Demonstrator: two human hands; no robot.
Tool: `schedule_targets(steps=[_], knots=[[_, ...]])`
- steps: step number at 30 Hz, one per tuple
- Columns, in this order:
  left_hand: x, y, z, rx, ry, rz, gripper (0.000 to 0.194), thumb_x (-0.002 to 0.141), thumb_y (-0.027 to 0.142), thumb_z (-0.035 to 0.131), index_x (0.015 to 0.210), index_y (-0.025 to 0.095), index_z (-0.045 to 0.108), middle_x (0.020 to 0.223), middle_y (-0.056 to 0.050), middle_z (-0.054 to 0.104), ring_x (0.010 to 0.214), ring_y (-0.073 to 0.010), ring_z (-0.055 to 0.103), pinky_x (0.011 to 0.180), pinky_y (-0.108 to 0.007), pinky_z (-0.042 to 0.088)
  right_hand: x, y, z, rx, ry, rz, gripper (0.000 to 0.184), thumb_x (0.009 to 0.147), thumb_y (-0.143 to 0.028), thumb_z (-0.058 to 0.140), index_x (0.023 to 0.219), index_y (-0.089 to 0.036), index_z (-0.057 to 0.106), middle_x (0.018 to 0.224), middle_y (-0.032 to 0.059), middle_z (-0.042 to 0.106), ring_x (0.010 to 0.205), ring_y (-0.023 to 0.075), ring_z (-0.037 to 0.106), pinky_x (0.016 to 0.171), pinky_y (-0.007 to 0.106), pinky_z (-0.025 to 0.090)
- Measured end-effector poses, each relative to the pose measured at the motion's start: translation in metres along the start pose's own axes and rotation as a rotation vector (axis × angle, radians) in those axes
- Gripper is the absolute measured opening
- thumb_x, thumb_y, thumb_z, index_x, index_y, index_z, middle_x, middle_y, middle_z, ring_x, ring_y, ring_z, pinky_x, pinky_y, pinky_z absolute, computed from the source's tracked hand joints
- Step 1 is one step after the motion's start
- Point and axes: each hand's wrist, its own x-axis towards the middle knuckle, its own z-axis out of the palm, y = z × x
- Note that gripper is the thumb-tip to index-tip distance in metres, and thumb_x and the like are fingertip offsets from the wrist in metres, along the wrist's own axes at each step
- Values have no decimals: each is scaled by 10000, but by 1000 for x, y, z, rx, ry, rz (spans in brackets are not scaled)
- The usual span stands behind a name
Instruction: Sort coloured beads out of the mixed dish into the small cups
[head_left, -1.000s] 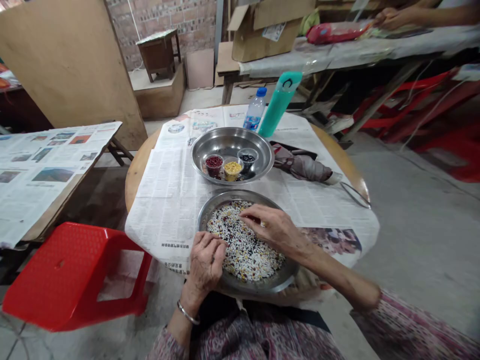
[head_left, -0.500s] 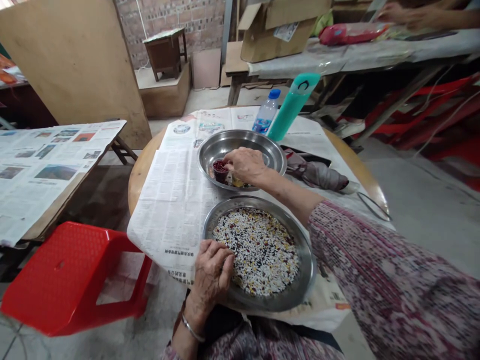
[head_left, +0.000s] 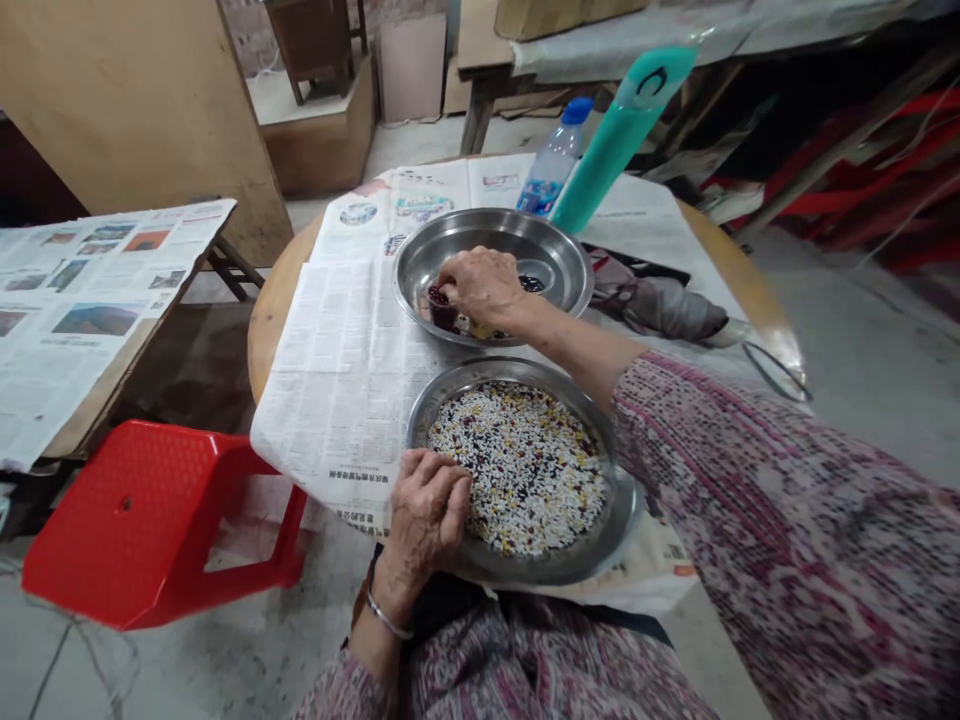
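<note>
right hand (head_left: 486,285) has moved to red beans (head_left: 437,297)

Metal basins, two: one far basin (head_left: 480,235), one near basin (head_left: 525,571). Small cups, three: one of dark red beans (head_left: 441,312), one of yellow (head_left: 481,328) and one of black (head_left: 534,284), the last two partly hidden. Hands, two: left hand (head_left: 427,505), right hand (head_left: 484,285). Bracelet (head_left: 390,620), one. Clear bottle (head_left: 547,170), one. Teal container (head_left: 622,140), one. Folded umbrella (head_left: 675,306), one. Red stool (head_left: 127,525) at left, one. Tables, three: round table (head_left: 277,315), side table (head_left: 37,390), far table (head_left: 675,48). Loose grains (head_left: 517,470): too many to count.
</note>
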Motion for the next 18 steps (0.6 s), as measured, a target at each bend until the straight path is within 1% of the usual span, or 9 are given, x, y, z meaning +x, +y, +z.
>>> schedule_targets(steps=[3,5,6,7,9,11,14,16,18], knots=[[1,0,-1,0,15,17,210,1034,172,460,950,180,652,920,-47,709,905,-182,630,925,-394,466,-12,-1,-14,90,42,-10,232,901,-236,559,989,-221,773,911,86,735,916,247,630,775,389,446],[1,-1,-1,-7,23,33,218,1041,164,439,955,175,639,921,-45,704,923,-181,627,937,-383,459,-32,3,-26,196,70,-63,233,913,-266,561,998,-228,774,914,70,746,896,238,638,772,383,459],[1,-1,-1,-9,24,38,233,1048,161,414,961,174,630,925,-48,699,940,-184,624,945,-381,455,-47,5,-31,267,58,-96,228,916,-267,562,985,-221,775,914,65,751,870,228,648,768,376,467],[1,-1,0,-8,26,37,250,1054,158,385,970,173,620,936,-53,693,960,-188,620,951,-380,454,-66,7,-35,346,2,-152,219,919,-259,566,974,-213,774,930,62,757,852,215,657,767,365,476],[0,-1,0,-10,38,14,263,1062,159,345,998,171,600,972,-67,679,994,-196,605,949,-374,457,-112,9,-36,468,-169,-258,182,915,-228,583,927,-207,764,926,53,764,815,188,667,749,337,485],[-1,-2,0,-20,60,-23,237,1063,170,349,1030,170,584,1003,-76,665,1000,-199,590,933,-362,464,-164,8,-29,514,-341,-358,147,909,-199,602,900,-210,748,883,40,760,801,175,666,744,319,480],[-2,-3,1,-35,72,-43,204,1060,183,369,1055,174,573,1008,-73,658,991,-198,584,929,-356,465,-228,2,-8,495,-442,-502,156,921,-141,578,922,-207,720,875,40,736,812,158,637,731,289,453],[-2,-4,1,-30,78,-34,200,1059,187,375,1059,178,575,1004,-70,659,987,-199,587,926,-355,463,-249,-1,5,435,-440,-574,164,921,-117,558,916,-202,699,856,37,713,796,156,614,692,274,426],[-1,-4,0,-18,82,-24,204,1057,188,376,1057,181,580,999,-69,664,982,-200,592,920,-355,463,-250,3,14,319,-355,-573,174,936,-128,531,908,-195,689,849,47,698,796,170,599,685,284,413]])
